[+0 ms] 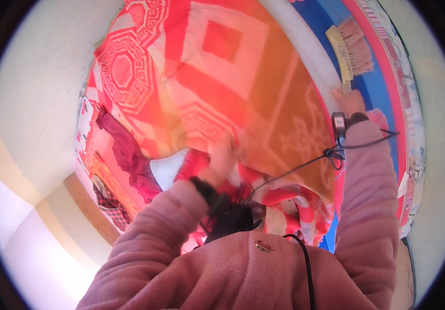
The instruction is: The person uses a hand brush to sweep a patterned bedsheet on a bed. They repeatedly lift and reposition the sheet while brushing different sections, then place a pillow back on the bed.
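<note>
My right hand (pixel 351 103) grips the handle of a bed brush (pixel 342 54) with a pale yellow back and pinkish bristles. The brush lies over the blue patterned bedding at the right, bristles facing right. My left hand (pixel 222 157), blurred, is at the near part of a red, orange and cream patterned blanket (pixel 222 81). Whether its fingers hold the cloth cannot be made out. Below that hand the blanket bunches into red and white folds (pixel 304 197).
Dark red clothing (pixel 125 155) lies left of the blanket, beside a white cloth piece (pixel 168 168). Farther left is a red-and-black checked cloth (pixel 110 205). A black cord (pixel 292 170) stretches between my wrists. Pale walls (pixel 32 89) flank the bed.
</note>
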`<state>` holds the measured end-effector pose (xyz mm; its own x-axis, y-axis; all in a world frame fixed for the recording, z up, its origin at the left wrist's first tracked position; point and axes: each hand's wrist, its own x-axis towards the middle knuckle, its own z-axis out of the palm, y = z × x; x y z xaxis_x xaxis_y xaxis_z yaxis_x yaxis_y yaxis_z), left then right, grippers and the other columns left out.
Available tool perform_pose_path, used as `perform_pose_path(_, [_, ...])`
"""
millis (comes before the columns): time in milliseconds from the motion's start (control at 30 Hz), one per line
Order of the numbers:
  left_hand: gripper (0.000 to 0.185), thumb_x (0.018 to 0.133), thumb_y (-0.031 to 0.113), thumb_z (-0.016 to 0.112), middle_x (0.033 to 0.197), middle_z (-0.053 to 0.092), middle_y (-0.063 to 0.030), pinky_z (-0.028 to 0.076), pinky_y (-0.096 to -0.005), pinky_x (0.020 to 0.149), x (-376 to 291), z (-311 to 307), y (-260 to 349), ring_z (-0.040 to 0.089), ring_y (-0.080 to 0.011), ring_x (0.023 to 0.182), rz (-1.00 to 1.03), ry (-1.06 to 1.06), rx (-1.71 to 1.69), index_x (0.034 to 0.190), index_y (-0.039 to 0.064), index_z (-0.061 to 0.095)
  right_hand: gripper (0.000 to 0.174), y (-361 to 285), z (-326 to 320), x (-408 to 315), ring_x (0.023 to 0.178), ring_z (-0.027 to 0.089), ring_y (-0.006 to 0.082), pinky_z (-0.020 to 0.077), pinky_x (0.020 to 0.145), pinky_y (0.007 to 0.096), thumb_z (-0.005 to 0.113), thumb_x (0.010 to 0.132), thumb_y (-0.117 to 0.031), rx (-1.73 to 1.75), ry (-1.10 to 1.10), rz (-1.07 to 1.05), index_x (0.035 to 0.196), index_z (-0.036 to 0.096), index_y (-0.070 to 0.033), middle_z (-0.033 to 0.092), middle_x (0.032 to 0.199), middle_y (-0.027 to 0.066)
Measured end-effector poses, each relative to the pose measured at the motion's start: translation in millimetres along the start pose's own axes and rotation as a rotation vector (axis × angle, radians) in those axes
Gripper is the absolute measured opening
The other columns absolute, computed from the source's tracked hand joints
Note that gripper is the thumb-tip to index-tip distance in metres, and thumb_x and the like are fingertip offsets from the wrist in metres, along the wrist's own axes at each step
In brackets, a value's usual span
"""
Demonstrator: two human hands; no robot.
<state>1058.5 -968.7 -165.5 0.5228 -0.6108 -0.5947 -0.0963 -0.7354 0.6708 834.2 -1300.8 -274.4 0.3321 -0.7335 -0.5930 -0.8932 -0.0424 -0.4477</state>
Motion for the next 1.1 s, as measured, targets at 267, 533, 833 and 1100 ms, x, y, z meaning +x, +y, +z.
perform_pose_path(267, [0.079,0.063,0.052,0.084,0.115,0.057,-0.0164,0.05,-0.0418,0.087,72,61,-7,0.058,-0.032,0.105,-0.22,-0.208,1.073,0.11,-0.004,0.053,0.068,2,5,3,0.099,0.063,0.0419,0.0497,0.083,0.045,0.069,0.071,-0.055,-0.006,0.081,0.207,0.102,0.065,0.006,0.066,0.101,0.0278])
perform_pose_path(533, [0.066,0.063,0.046,0.086,0.108,0.065,-0.0139,0.054,-0.0387,0.085,77,60,5,0.063,-0.0302,0.104,-0.269,-0.168,1.037,0.106,0.001,0.064,0.055,-21,-8,-11,0.092,0.066,0.0404,0.0502,0.077,0.0444,0.075,0.073,-0.04,0.053,0.105,0.156,0.095,0.068,0.009,0.068,0.093,0.0277])
perform_pose_path(833, [0.091,0.056,0.052,0.089,0.118,0.055,-0.0196,0.051,-0.0387,0.09,86,57,5,0.057,-0.0319,0.112,-0.363,-0.302,1.013,0.12,0.001,0.05,0.068,-24,-10,-9,0.084,0.068,0.0366,0.0512,0.073,0.0416,0.078,0.073,-0.049,0.085,0.038,0.118,0.099,0.064,0.012,0.068,0.091,0.0284])
perform_pose_path(1100, [0.075,0.059,0.055,0.085,0.109,0.065,-0.0121,0.052,-0.0363,0.088,74,54,0,0.063,-0.0274,0.103,-0.098,-0.18,1.127,0.108,0.003,0.064,0.034,-52,-6,-79,0.071,0.066,0.0248,0.0501,0.062,0.0373,0.063,0.091,-0.031,0.578,0.355,-0.041,0.084,0.063,0.002,0.066,0.076,0.0161])
